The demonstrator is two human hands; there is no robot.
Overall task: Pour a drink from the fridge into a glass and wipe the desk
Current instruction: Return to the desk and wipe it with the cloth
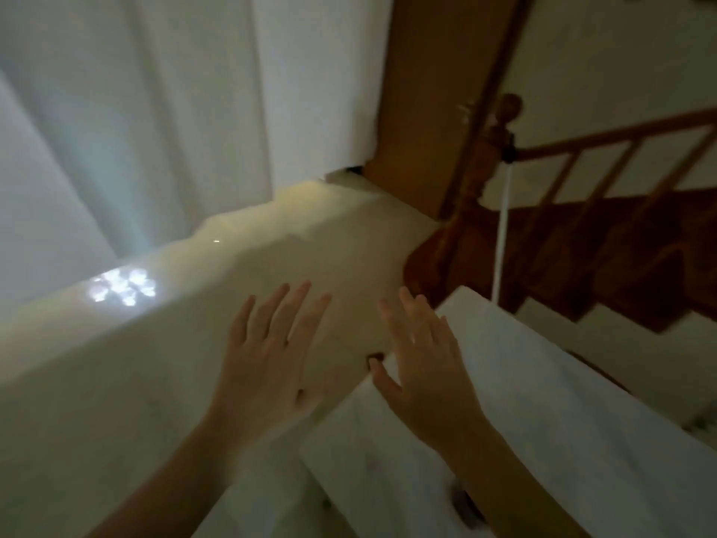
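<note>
The view is dim and tilted. My left hand [267,355] is held out flat with the fingers spread, above a pale floor [329,250]. My right hand [423,351] is also spread open, over the corner of a white table or desk [562,421] at the lower right. Neither hand holds anything. No fridge, drink or glass shows in this view.
White curtains [155,110] hang at the upper left, with a patch of light [124,291] on the floor below them. A wooden door [426,91] stands at the top centre. A wooden staircase with banister [582,188] runs along the right.
</note>
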